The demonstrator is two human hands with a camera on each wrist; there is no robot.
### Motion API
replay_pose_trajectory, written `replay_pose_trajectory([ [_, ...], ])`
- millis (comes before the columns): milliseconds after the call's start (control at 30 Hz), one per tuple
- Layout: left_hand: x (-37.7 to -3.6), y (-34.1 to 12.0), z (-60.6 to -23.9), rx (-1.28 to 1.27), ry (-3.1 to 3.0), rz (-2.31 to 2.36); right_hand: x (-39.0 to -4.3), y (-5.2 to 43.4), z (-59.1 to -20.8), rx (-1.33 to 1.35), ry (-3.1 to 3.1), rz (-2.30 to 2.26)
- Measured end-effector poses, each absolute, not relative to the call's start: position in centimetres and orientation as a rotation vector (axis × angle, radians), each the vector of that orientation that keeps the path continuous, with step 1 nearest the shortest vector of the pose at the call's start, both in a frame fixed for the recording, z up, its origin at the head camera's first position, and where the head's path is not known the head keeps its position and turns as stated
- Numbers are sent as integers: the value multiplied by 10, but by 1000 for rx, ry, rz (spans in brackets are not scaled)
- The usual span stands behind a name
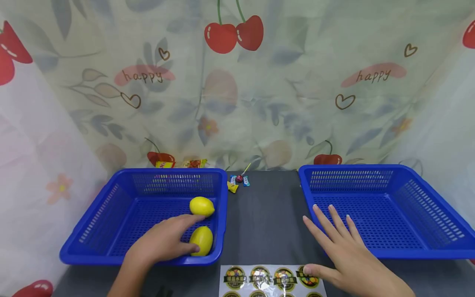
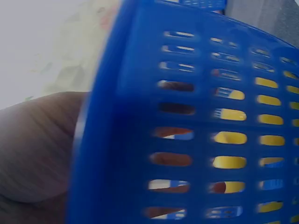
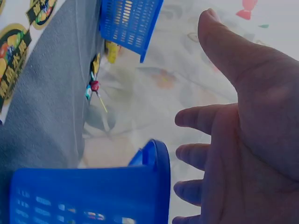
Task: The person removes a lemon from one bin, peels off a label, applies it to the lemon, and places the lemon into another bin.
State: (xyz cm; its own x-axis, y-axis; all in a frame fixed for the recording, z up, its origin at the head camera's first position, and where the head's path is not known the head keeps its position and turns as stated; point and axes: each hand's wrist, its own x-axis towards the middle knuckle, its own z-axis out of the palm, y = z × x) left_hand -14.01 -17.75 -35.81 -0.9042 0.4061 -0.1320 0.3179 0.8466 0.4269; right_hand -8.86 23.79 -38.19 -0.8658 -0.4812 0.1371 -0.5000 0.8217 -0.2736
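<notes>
My left hand (image 1: 161, 239) reaches into the left blue basket (image 1: 144, 171). Its thumb overlaps the nearer lemon (image 1: 203, 241), and its outstretched index finger meets the lower edge of the farther lemon (image 1: 201, 205). Space shows between that finger and the nearer lemon; the other fingers are hidden in the head view. Through the basket's slots, the left wrist view shows patches of lemon (image 2: 229, 162) and fingers. My right hand (image 1: 346, 258), fingers spread and holding nothing, hovers near the front left corner of the right blue basket (image 1: 371, 252).
A sheet of round fruit stickers (image 1: 267, 282) lies at the front of the dark table (image 1: 263, 222). Small wrapped sweets (image 1: 233, 187) and a lollipop (image 1: 239, 178) sit farther back. Snack packets (image 1: 193, 163) show behind the left basket, before a patterned curtain (image 1: 252, 95).
</notes>
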Motion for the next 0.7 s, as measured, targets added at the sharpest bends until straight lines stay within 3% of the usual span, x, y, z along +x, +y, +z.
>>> replay_pose_trajectory([
  [500,-159,-169,-379,518,2682,525,-85,210,-408,1157,-2521,214],
  [700,-162,-165,-384,497,2659,533,-81,201,-431,1305,-2695,292],
])
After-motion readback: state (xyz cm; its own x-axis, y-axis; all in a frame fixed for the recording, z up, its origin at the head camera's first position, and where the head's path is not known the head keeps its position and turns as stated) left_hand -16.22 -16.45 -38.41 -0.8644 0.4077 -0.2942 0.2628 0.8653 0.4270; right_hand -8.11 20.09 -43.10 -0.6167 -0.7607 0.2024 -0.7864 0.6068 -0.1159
